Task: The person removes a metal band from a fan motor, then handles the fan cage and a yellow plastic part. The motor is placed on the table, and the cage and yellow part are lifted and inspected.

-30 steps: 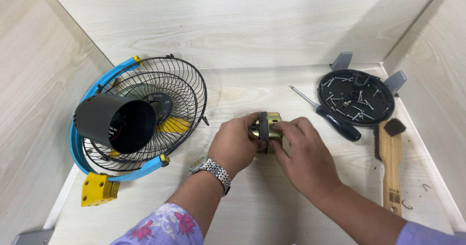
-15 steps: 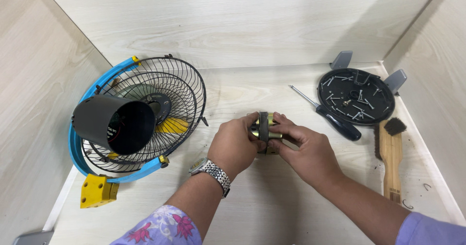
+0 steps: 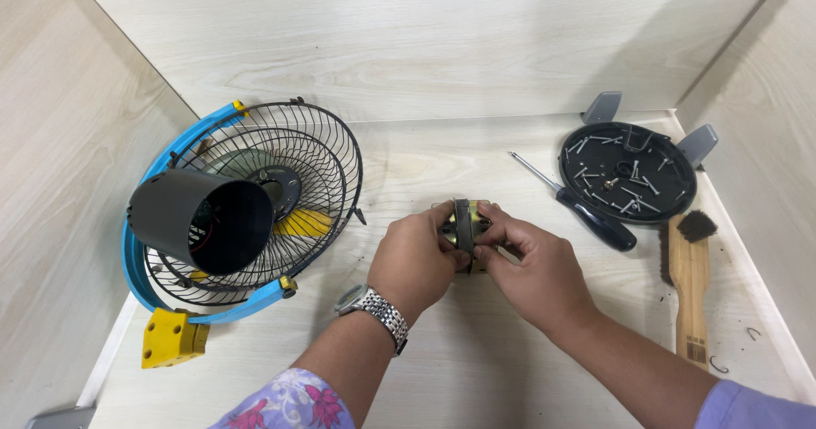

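A small round motor core [image 3: 464, 224], made of a dark grey metal band with brass-yellow parts showing at either side, is held just above the middle of the pale wooden desk [image 3: 442, 153]. It is clasped from the left by the left hand [image 3: 414, 263], which wears a metal wristwatch [image 3: 374, 308], and pinched from the right by the fingers of the right hand [image 3: 534, 269], both grips closed on it. To the left a black wire fan guard [image 3: 280, 182] in a blue frame lies with a black cylinder housing [image 3: 200, 221], and to the right are seen a screwdriver [image 3: 578, 208], a black round cover holding screws [image 3: 627, 172] and a wooden brush [image 3: 690, 280].

Bare hands; left hand [image 3: 414, 263] with silver link watch [image 3: 371, 308] at wrist, floral lilac sleeve [image 3: 285, 404] behind watch; right hand [image 3: 535, 267], plain lilac sleeve [image 3: 752, 406].
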